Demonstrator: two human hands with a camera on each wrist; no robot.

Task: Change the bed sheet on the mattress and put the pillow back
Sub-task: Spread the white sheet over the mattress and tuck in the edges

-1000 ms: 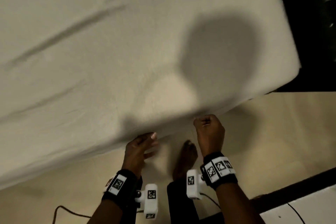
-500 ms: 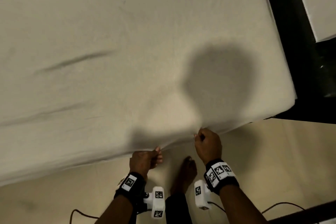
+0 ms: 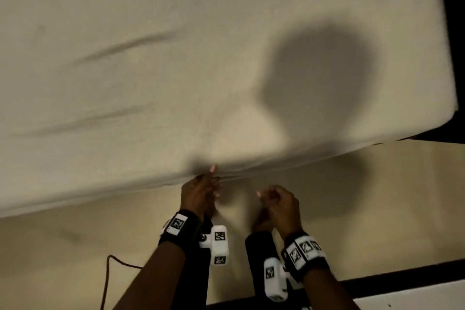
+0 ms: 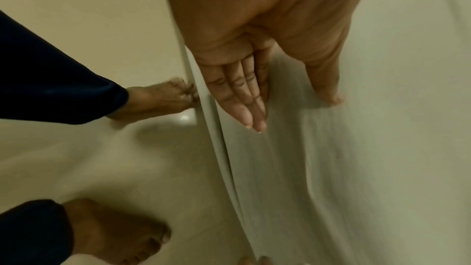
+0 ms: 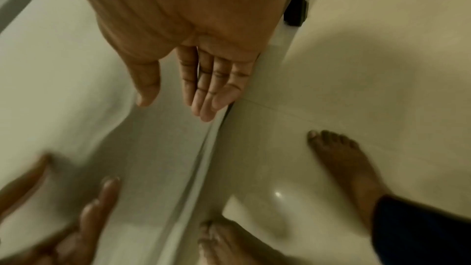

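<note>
Overhead first, head view: the bed sheet (image 3: 176, 58) covers the mattress (image 3: 427, 98) across the upper two thirds of the frame, with a few shallow creases at left and a round shadow right of centre. The left hand (image 3: 198, 194) sits at the sheet's hanging edge, lower centre, one fingertip up against the fabric. The right hand (image 3: 279, 205) is just beside it, lower right of centre, off the sheet, fingers loosely bent around nothing. No pillow in any view.

Left wrist view: left hand fingers (image 4: 242, 98) straight and together, laid flat on the sheet's side drop, thumb spread on the fabric to the right. So its grip is released; it presses, likely to smooth or tuck the edge down the mattress side. A bare foot (image 4: 155, 100) stands at the hem, centre left.

Right wrist view: right hand fingers (image 5: 211, 88) straight and relaxed over the sheet edge at upper centre; grip released, holds nothing, contact unclear. Probably between tucking strokes.

Surface and room: pale glossy tile floor (image 3: 352, 209) along the lower frame, a thin cable (image 3: 108, 274) lower left, a dark bed frame (image 3: 455, 33) at the right edge. Light is dim and the frames are blurred.
</note>
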